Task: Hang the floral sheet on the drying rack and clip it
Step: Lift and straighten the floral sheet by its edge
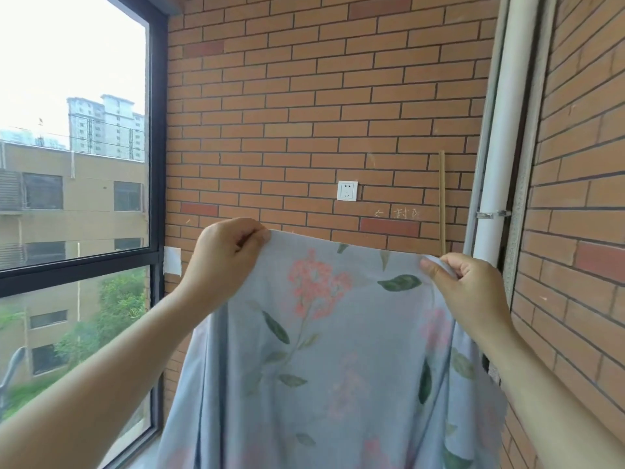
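The floral sheet [338, 350] is pale blue with pink flowers and green leaves. I hold it up in front of me by its top edge, and it hangs down out of the frame. My left hand [225, 257] pinches the left end of that edge. At the right end, my right hand [468, 286] grips the edge with curled fingers. The edge stretches between the two hands, sloping slightly down to the right. No drying rack and no clips are in view.
A brick wall [321, 96] faces me, with a white socket [347, 190] above the sheet. A large black-framed window [157, 147] is on the left. A white pipe [500, 147] and a thin wooden stick [441, 204] stand at the right corner.
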Motion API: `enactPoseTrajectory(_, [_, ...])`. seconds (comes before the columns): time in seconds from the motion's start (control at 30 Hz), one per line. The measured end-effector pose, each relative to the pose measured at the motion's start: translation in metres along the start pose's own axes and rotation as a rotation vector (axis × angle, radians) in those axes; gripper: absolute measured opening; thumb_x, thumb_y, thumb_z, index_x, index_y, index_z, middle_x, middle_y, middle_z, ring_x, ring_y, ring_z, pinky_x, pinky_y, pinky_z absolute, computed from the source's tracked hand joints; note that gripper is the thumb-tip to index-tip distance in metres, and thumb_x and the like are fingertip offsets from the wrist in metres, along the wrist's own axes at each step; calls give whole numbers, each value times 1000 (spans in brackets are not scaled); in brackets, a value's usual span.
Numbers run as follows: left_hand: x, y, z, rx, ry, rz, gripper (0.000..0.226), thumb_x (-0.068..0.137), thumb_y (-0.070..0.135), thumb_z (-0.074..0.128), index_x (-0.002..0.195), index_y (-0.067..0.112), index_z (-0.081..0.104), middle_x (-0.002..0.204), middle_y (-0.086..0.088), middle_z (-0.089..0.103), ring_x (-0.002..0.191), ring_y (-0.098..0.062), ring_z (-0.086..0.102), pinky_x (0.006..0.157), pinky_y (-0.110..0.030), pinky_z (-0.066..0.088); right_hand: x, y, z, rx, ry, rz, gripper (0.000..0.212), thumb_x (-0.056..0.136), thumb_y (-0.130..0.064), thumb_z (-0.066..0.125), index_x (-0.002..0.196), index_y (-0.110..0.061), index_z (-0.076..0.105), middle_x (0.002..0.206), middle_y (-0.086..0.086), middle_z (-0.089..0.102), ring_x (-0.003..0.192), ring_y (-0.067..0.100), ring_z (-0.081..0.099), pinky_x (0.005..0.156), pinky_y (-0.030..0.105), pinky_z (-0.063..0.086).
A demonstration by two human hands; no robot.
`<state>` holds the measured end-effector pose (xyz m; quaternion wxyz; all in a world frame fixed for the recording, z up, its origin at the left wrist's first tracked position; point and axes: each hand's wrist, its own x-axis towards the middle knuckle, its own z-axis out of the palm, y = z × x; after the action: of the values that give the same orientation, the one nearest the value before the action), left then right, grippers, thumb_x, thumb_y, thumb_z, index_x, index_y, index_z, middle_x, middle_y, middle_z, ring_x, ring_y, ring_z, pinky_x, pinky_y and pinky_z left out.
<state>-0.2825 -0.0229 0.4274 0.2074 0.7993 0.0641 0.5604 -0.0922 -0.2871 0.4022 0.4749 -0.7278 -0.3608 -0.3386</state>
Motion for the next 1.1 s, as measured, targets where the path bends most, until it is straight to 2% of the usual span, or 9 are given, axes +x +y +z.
enactPoseTrajectory(0.17, [-4, 0, 6, 26, -78, 5, 23, 86, 22, 55, 65, 13, 61, 53, -9, 47, 51, -15, 36, 51, -27, 32, -2, 4, -6, -37, 93, 34, 52, 88, -38, 63, 55, -13, 30, 51, 1, 24, 51, 17, 24, 50, 30, 20])
enactPoseTrajectory(0.23, [-5, 7, 8, 1, -70, 0, 22, 84, 24, 54, 66, 14, 62, 54, -9, 48, 52, -16, 36, 49, -23, 30, 2, 9, -5, -132, 62, 69, 44, 87, -38, 63, 58, -12, 44, 50, 0, 38, 53, 20, 37, 51, 31, 28])
enactPoseTrajectory(0.3, [-7, 14, 12, -1, -83, -6, 22, 87, 18, 57, 67, 12, 64, 57, -13, 52, 53, -16, 38, 48, -20, 29, 4, 11, -5, -181, 6, 150, 18, 85, -39, 66, 80, -21, 66, 69, -3, 62, 70, 19, 57, 60, 28, 41])
enactPoseTrajectory(0.43, [-15, 23, 20, -22, -116, -27, 24, 89, 11, 57, 65, 9, 62, 48, 5, 40, 48, -9, 33, 45, -16, 29, -9, -17, -3, 107, 26, 143, 33, 79, -33, 74, 111, -27, 66, 93, -13, 70, 84, -3, 63, 73, 9, 42])
enactPoseTrajectory(0.6, [-25, 41, 36, -27, -250, 40, 26, 88, 13, 56, 62, 14, 57, 47, 6, 37, 49, -11, 33, 46, -17, 27, -35, -63, 25, 187, -450, -41, 44, 85, -29, 68, 127, -40, 55, 117, -29, 60, 62, -4, 58, 67, 6, 43])
enactPoseTrajectory(0.7, [-32, 46, 40, -13, -307, 90, 22, 88, 14, 56, 66, 16, 60, 53, 0, 49, 56, -14, 41, 52, -21, 33, -40, -66, 43, 346, -555, -38, 8, 87, -35, 67, 87, -27, 67, 77, -12, 65, 65, 9, 58, 65, 33, 47])
enactPoseTrajectory(0.77, [-35, 42, 39, -21, -318, 78, 20, 89, 16, 56, 69, 14, 62, 56, -3, 50, 56, -13, 40, 52, -20, 33, -39, -57, 50, 364, -490, -36, 48, 85, -45, 65, 61, -9, 44, 55, 0, 36, 52, 13, 35, 52, 32, 29])
enactPoseTrajectory(0.87, [-45, 33, 44, -20, -366, 44, 25, 90, 19, 55, 65, 16, 54, 54, 5, 42, 56, -9, 38, 51, -18, 30, -37, -56, 52, 296, -327, -121, 54, 87, -43, 64, 57, -12, 32, 53, -4, 26, 51, 9, 26, 51, 31, 24])
enactPoseTrajectory(1.1, [-88, -12, 58, -9, -417, -105, 23, 89, 11, 53, 70, 21, 47, 63, 5, 48, 60, -10, 39, 55, -21, 31, -13, -59, 41, 245, -156, -217, 50, 86, -36, 65, 55, -10, 34, 50, 0, 25, 50, 17, 27, 50, 34, 29])
